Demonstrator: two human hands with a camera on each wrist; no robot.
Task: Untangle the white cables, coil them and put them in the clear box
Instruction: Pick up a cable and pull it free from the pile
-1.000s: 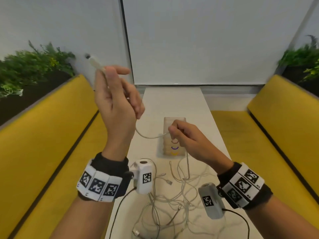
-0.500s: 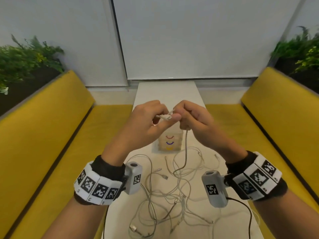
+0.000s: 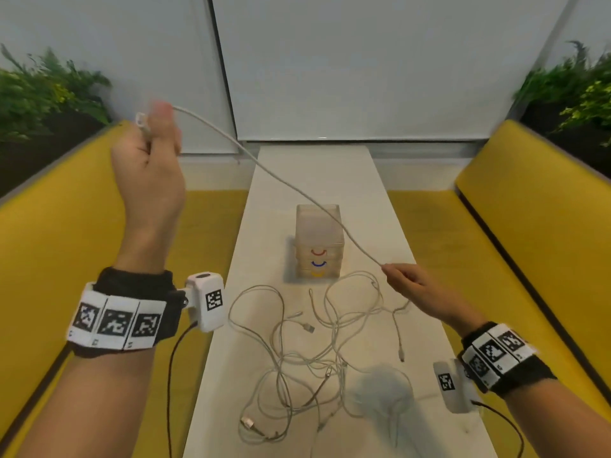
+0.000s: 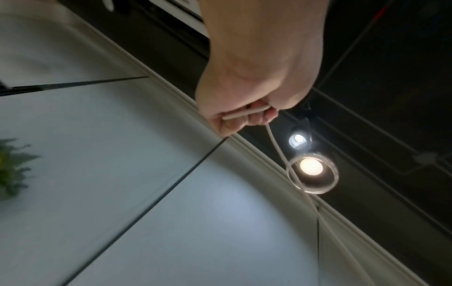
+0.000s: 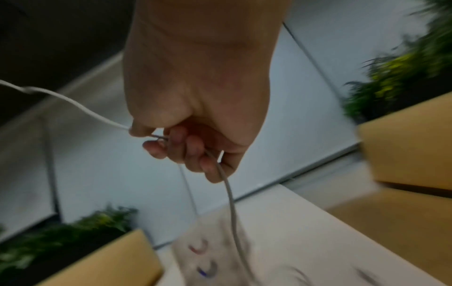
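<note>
One white cable (image 3: 281,181) stretches taut between my two hands above the table. My left hand (image 3: 155,143) is raised high at the left and grips the cable's end (image 4: 244,114) in curled fingers. My right hand (image 3: 410,289) is low at the right of the clear box (image 3: 318,223) and pinches the same cable (image 5: 97,116), which trails down past the fingers. A tangle of several white cables (image 3: 310,355) lies on the white table (image 3: 231,342) in front of the box. The box has small drawers with red, blue and yellow handles.
Yellow bench seats (image 3: 56,226) run along both sides of the narrow table. Green plants (image 3: 43,90) stand behind the backrests, and a white wall closes the far end. A loose connector (image 3: 248,423) lies near the table's front.
My hands were together over the box half a second ago. The left hand has since swung up and left, the right hand down and right, drawing the cable out straight between them.
</note>
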